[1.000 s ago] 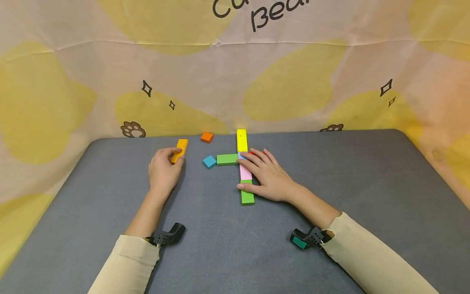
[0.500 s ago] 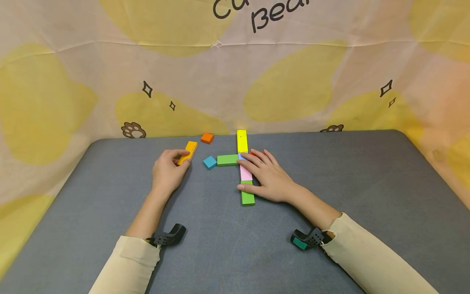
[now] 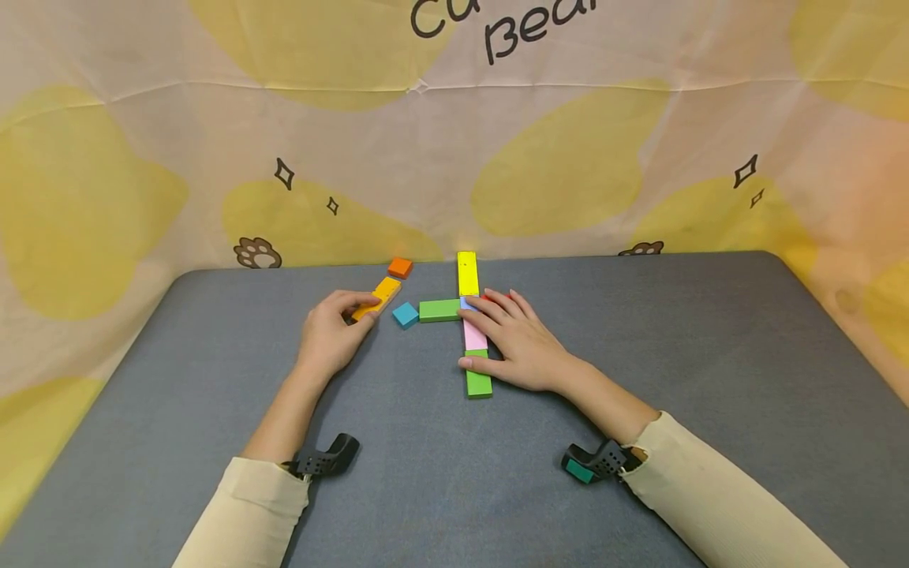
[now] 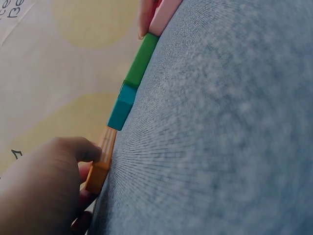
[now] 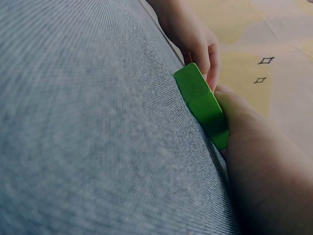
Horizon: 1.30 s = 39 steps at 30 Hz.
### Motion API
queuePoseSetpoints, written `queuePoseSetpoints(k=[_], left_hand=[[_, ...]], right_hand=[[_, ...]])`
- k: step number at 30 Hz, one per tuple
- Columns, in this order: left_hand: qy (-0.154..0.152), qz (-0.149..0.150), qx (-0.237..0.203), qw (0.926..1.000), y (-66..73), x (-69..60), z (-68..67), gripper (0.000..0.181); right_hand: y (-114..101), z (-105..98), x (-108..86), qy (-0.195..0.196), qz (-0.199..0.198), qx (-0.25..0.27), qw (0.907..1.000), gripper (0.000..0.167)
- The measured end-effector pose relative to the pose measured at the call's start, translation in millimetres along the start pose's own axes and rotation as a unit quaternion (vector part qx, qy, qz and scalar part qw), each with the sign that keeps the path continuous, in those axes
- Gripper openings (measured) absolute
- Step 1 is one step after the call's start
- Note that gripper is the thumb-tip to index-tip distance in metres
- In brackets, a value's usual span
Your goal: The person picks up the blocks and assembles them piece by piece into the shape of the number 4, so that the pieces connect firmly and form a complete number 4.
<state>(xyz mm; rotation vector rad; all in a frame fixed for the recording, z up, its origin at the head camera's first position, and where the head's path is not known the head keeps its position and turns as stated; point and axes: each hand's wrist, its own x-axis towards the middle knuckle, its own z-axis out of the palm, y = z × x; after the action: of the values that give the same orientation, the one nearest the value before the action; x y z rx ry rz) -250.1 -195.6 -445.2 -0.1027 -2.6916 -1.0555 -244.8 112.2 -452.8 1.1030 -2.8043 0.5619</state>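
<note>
My left hand pinches a yellow-orange block between thumb and fingers, low over the table or on it. The block slants towards a teal-blue block, which sits at the left end of a green block. My right hand lies spread across a line of blocks, fingers extended. Under or beside it show a pink block, a second green block touched by the thumb, and parts of a lavender-blue block and a red one. A yellow block tops the line.
A small orange block lies near the table's back edge, just beyond the held block. The grey table stretches out in front and to both sides. Behind it hangs a patterned cloth.
My left hand has moved right with the yellow-orange block, bringing it closer to the teal-blue and orange blocks and slanting it more. The right hand stays in place.
</note>
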Motion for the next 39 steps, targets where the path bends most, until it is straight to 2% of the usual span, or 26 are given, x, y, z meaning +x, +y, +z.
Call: queuePoseSetpoints(k=[11,26,39], left_hand=[[-0.028,0.016,-0.008,0.9994,3.5,-0.4,3.1,0.028],[-0.045,0.028,-0.006,0.9986,8.1,1.9,7.2,0.030],[-0.052,-0.001,-0.022,0.9984,14.5,6.2,17.1,0.032]], right_hand=[[-2.0,-1.6,1.1,0.000,-0.004,0.000,1.0000,0.074],[-1.6,-1.7,1.0,-0.004,0.000,-0.003,1.0000,0.074],[-0.2,0.7,0.3,-0.004,0.004,-0.006,1.0000,0.074]])
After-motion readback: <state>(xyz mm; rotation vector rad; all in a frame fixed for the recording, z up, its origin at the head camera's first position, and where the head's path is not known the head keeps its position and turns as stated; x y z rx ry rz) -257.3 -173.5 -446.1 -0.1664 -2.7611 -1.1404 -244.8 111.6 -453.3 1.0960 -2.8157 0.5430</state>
